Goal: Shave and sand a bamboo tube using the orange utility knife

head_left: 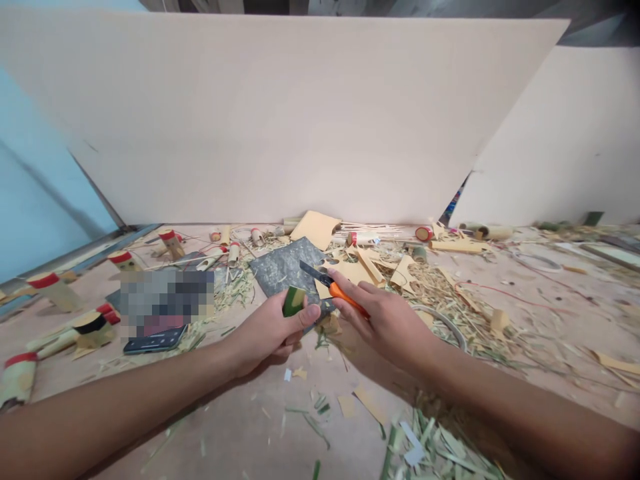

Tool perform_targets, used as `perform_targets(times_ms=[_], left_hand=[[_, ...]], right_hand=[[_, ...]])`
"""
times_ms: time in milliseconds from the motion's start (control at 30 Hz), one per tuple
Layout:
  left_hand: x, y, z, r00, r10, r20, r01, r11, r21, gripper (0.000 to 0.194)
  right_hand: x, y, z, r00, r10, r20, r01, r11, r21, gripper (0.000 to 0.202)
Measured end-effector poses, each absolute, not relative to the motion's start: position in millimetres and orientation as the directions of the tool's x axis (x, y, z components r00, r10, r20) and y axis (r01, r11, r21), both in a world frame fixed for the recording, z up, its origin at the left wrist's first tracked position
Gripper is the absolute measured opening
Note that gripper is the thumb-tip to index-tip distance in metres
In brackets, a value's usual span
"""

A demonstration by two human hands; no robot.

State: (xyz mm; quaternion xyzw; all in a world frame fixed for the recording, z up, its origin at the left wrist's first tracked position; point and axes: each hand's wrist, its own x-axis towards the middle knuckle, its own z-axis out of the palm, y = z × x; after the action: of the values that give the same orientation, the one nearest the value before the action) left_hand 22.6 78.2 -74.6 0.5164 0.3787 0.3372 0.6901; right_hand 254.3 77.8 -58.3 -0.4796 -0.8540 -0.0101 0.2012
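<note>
My left hand [273,331] is closed around a short piece of green bamboo [294,301], whose skin is partly shaved to a paler colour. In my right hand [383,317] is a utility knife [349,299] with an orange handle and a dark blade. The blade points up and left, a little apart from the bamboo. Behind both hands lies a dark grey sheet [285,263] on the work surface, with cut pieces of tan paper [350,272] beside it.
Bamboo tubes with red ends [53,290] stand at the left near a phone [155,340]. Green and straw-coloured shavings [435,443] litter the surface. A wire ring [453,327] lies right of my hand. A large pale board [290,120] leans across the back.
</note>
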Motion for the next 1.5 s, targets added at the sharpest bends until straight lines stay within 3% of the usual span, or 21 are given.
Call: perform_targets(times_ms=[267,533,767,967,1167,1500], left_hand=[[21,75,-75,0.502,0.86,-0.096,-0.068,0.15,0.986,0.05],[23,70,-74,0.499,0.864,-0.061,-0.147,0.153,0.977,0.053],[27,68,-77,0.41,0.912,-0.01,-0.09,0.051,0.995,0.051],[32,69,-77,0.324,0.945,-0.034,-0.063,0.058,0.996,0.05],[24,75,-76,0.438,0.882,-0.173,-0.067,0.224,0.972,0.04],[18,78,-80,0.52,0.851,-0.069,-0.033,0.101,0.994,0.054]], right_hand=[[250,68,-55,-0.667,0.713,0.217,0.669,0.701,-0.247,0.053],[252,69,-55,-0.714,0.662,0.227,0.606,0.747,-0.271,0.056],[243,55,-58,-0.617,0.75,0.237,0.758,0.648,-0.079,0.053],[239,58,-48,-0.38,0.878,0.29,0.897,0.427,-0.116,0.054],[253,72,-52,-0.455,0.824,0.337,0.83,0.53,-0.174,0.053],[257,73,-55,-0.617,0.715,0.328,0.679,0.695,-0.236,0.053]])
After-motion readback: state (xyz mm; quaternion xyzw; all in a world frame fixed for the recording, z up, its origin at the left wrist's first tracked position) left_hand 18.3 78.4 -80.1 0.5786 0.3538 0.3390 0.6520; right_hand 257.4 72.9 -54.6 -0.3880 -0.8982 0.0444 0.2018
